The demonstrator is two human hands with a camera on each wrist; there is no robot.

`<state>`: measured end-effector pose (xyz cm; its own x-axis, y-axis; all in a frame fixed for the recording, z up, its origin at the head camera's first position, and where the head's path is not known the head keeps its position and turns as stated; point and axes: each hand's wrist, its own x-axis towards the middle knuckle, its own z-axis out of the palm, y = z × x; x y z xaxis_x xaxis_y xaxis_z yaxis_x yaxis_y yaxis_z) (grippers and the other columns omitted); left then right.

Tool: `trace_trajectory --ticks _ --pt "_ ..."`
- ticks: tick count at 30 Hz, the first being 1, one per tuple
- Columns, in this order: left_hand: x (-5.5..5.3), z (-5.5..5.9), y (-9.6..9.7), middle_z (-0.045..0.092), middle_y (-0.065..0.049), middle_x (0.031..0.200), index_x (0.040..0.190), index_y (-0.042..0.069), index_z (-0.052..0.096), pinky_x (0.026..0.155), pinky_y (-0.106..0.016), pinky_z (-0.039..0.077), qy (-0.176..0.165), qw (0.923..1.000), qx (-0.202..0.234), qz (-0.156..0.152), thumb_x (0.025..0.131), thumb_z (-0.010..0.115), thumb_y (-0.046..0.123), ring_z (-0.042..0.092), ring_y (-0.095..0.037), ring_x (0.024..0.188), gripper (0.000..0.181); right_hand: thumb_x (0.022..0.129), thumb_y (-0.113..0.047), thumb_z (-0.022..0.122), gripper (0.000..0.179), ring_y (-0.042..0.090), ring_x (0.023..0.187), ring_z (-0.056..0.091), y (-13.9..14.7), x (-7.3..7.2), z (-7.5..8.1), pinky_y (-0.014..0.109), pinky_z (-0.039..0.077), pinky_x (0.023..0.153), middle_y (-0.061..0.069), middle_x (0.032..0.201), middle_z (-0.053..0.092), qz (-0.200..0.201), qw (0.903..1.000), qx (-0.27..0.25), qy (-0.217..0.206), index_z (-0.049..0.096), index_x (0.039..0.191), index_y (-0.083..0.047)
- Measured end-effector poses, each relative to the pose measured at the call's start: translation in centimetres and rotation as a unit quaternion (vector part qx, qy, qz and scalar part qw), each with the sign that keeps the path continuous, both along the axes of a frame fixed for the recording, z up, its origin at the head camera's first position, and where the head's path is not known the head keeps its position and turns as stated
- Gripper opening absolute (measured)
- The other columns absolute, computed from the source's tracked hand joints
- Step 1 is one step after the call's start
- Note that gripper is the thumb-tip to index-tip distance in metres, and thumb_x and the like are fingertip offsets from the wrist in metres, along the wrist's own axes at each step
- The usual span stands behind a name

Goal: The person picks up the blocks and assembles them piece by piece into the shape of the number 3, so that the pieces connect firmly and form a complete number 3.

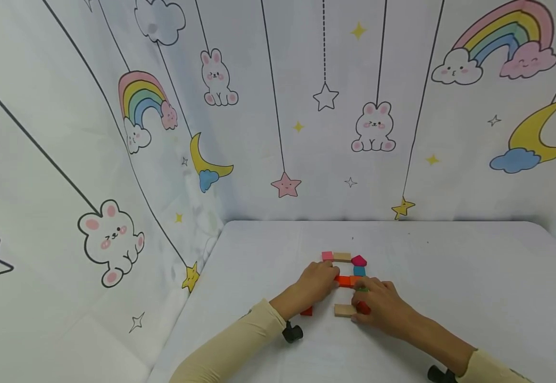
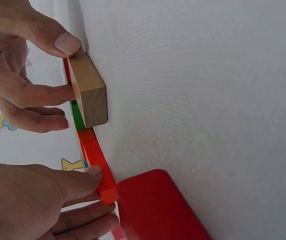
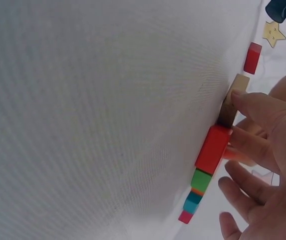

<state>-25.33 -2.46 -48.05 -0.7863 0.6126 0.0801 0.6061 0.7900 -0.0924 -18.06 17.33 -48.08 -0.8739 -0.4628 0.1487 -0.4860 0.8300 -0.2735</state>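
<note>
On the white tabletop, small coloured blocks form an outline with a bar across its middle. My left hand (image 1: 317, 281) pinches the orange-red block (image 2: 95, 157) in that bar, thumb on one side and fingers on the other. At the near edge, my right hand (image 1: 387, 309) holds a plain wooden block (image 2: 90, 92) between thumb and index finger. Beside that block, a red block (image 3: 214, 149) and a green block (image 3: 201, 179) continue the right side, partly covered by the right hand in the head view. A separate red block (image 1: 307, 311) lies below my left wrist.
Along the far edge are a pink block (image 1: 327, 256), a second wooden block (image 1: 342, 257) and a crimson angled block (image 1: 359, 260), with a blue block (image 1: 359, 271) below. A patterned cloth wall (image 1: 254, 133) rises behind the table. Black wrist cameras sit on both forearms.
</note>
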Motion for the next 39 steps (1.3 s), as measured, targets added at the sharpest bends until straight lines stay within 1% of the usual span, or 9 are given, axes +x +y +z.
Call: trace_trajectory --ticks 10,14,20,23,27,29,33,36,39 --pt "0.0 0.5 0.1 0.072 0.002 0.108 0.118 0.019 0.075 0.085 -0.022 0.055 0.013 0.9991 -0.04 -0.01 0.1 0.074 0.037 0.064 -0.009 0.094 0.025 0.077 -0.039 0.095 0.028 0.023 0.113 0.057 -0.2 0.3 0.0 0.057 0.047 0.093 -0.002 0.115 0.063 -0.006 0.9999 -0.008 -0.004 0.077 0.096 -0.029" --pt "-0.3 0.8 0.2 0.072 0.004 0.104 0.116 0.019 0.076 0.082 -0.021 0.054 0.001 0.9988 -0.049 -0.009 0.1 0.075 0.037 0.063 -0.009 0.089 0.024 0.077 -0.037 0.095 0.03 0.025 0.116 0.058 -0.6 0.4 0.0 0.057 0.047 0.094 -0.001 0.119 0.063 -0.005 0.9998 -0.016 0.012 0.078 0.1 -0.027" --pt "-1.1 1.3 0.6 0.069 0.008 0.086 0.108 0.02 0.079 0.071 -0.02 0.047 -0.029 0.9982 -0.047 -0.026 0.097 0.078 0.035 0.055 -0.008 0.075 0.018 0.081 -0.036 0.093 0.032 0.025 0.121 0.058 -1.8 0.7 -0.1 0.056 0.047 0.094 0.0 0.124 0.063 0.003 0.9991 -0.027 0.032 0.078 0.107 -0.024" --pt "-1.4 1.7 0.7 0.07 0.01 0.085 0.105 0.022 0.081 0.071 -0.02 0.046 -0.036 0.9974 -0.05 -0.037 0.096 0.079 0.034 0.054 -0.006 0.076 0.016 0.082 -0.035 0.092 0.035 0.022 0.121 0.058 -2.4 1.0 0.1 0.055 0.047 0.094 -0.002 0.122 0.064 0.017 0.9983 -0.031 0.046 0.079 0.112 -0.022" --pt "-1.9 2.2 0.7 0.073 0.008 0.091 0.105 0.022 0.082 0.074 -0.019 0.049 -0.05 0.9961 -0.057 -0.046 0.096 0.079 0.033 0.057 -0.006 0.081 0.014 0.081 -0.035 0.092 0.041 0.019 0.117 0.061 -3.5 1.2 0.3 0.052 0.048 0.09 -0.002 0.12 0.067 0.038 0.9968 -0.024 0.065 0.078 0.117 -0.021" --pt "-2.1 2.4 0.9 0.072 0.008 0.093 0.106 0.022 0.082 0.075 -0.019 0.049 -0.056 0.995 -0.067 -0.049 0.097 0.079 0.032 0.057 -0.006 0.082 0.013 0.081 -0.036 0.093 0.045 0.019 0.117 0.062 -4.1 1.3 0.3 0.052 0.049 0.09 -0.001 0.121 0.069 0.043 0.9968 -0.017 0.065 0.078 0.12 -0.019" --pt "-2.6 2.8 1.2 0.07 0.009 0.093 0.102 0.022 0.082 0.079 -0.022 0.049 -0.071 0.9927 -0.085 -0.049 0.098 0.078 0.028 0.056 -0.007 0.082 0.008 0.081 -0.039 0.092 0.054 0.024 0.122 0.062 -5.3 1.3 0.1 0.057 0.051 0.097 0.002 0.126 0.07 0.042 0.998 -0.01 0.047 0.075 0.127 -0.016" --pt "-2.8 3.0 1.4 0.069 0.009 0.09 0.099 0.022 0.082 0.081 -0.024 0.049 -0.086 0.9915 -0.087 -0.043 0.098 0.078 0.024 0.055 -0.008 0.081 0.005 0.08 -0.041 0.093 0.06 0.026 0.122 0.063 -6.4 1.4 0.0 0.062 0.051 0.101 0.004 0.126 0.07 0.031 0.999 -0.011 0.028 0.073 0.13 -0.015" --pt "-3.0 3.1 1.7 0.067 0.008 0.086 0.098 0.022 0.081 0.079 -0.023 0.048 -0.106 0.99 -0.087 -0.033 0.099 0.076 0.024 0.055 -0.009 0.08 0.006 0.079 -0.041 0.093 0.06 0.026 0.121 0.064 -7.4 1.3 0.1 0.064 0.051 0.102 0.005 0.124 0.071 0.025 0.9995 -0.011 0.019 0.073 0.129 -0.014"
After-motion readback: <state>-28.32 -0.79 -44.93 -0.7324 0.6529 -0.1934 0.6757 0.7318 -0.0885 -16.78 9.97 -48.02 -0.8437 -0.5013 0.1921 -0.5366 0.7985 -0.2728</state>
